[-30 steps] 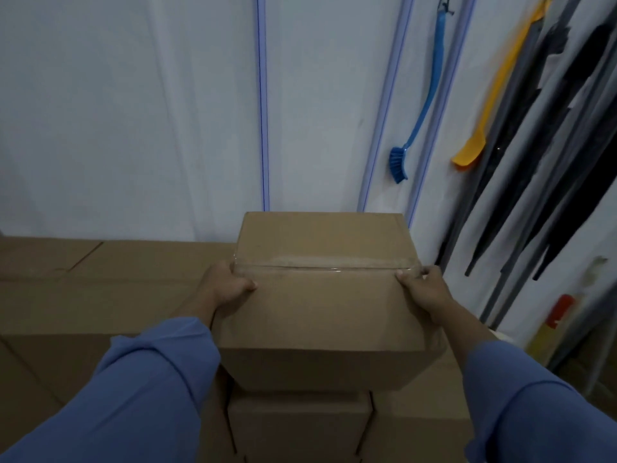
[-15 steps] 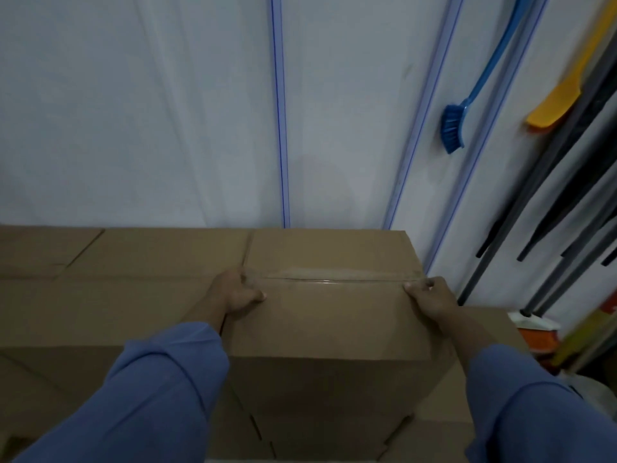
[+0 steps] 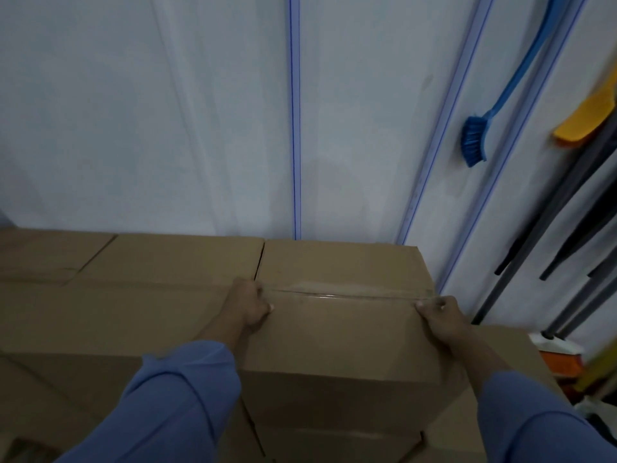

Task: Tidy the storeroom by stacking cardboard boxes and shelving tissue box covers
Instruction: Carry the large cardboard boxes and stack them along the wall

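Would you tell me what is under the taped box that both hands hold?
More cardboard boxes show below the taped box, gripped by left hand and right hand. Whether it rests on them is hidden.

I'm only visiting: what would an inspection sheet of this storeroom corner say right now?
Surface: neighbouring boxes form a level cardboard top against the wall.
Job's things: taped box, top about level with them; tissue box covers not seen.
Clutter: blurred orange item lower right.
Hands: left hand and right hand grip the taped box's opposite sides.
Cables: nothing seen.
Surroundings: blue brush, yellow tool, dark poles hang on the right.
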